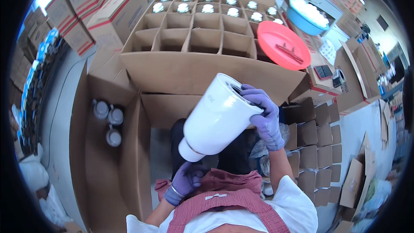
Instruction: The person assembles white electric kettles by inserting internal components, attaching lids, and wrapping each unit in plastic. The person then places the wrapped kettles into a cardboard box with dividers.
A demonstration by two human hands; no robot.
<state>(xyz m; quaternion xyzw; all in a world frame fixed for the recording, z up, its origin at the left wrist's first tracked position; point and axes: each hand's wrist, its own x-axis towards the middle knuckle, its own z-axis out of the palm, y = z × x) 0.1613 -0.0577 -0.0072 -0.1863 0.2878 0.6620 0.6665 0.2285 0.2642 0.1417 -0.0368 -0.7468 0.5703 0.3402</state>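
Note:
A large white bottle-shaped vessel [215, 118] is tilted in front of me, its narrow neck pointing down and left. Its wide end, up and to the right, has a dark opening. My right hand [265, 114], in a purple glove, grips the rim of that wide end, with the fingers over the edge and the thumb on the outside. Just below the neck is my left hand [187, 180], also gloved in purple, its fingers curled in. Whether it touches the neck or holds something small, I cannot tell.
Ahead stands a divided carton [207, 62] with silver-topped items in its back cells. A red plastic basin [282, 45] rests on its right corner. At left, an open carton [97, 168] holds three white cup-like pieces [114, 116]. Cardboard dividers [307, 133] lie right; a blue basin [306, 26] sits behind.

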